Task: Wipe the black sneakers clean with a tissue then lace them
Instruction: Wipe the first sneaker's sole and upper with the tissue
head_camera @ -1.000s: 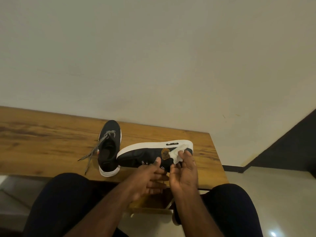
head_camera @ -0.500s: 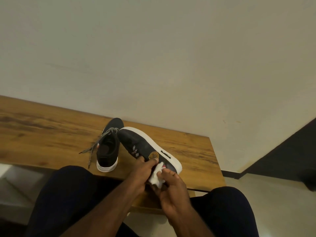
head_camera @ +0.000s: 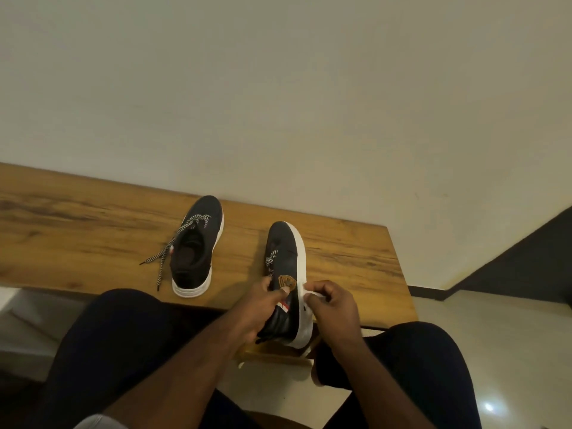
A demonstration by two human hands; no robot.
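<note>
Two black sneakers with white soles are on a wooden bench. The left sneaker stands upright, its speckled lace trailing loose to the left. My left hand grips the right sneaker around its heel and collar, tilting it onto its side with the toe pointing away from me. My right hand is closed on a white tissue, pressed against the white sole edge near the heel. Most of the tissue is hidden inside my fingers.
The bench runs along a plain pale wall. Its right end stops above a tiled floor. My knees in dark trousers sit against the front edge. A dark wall panel rises at the right.
The held sneaker swung round from lying sideways to pointing its toe away from me. The tissue moved from the side badge to the sole edge at the heel.
</note>
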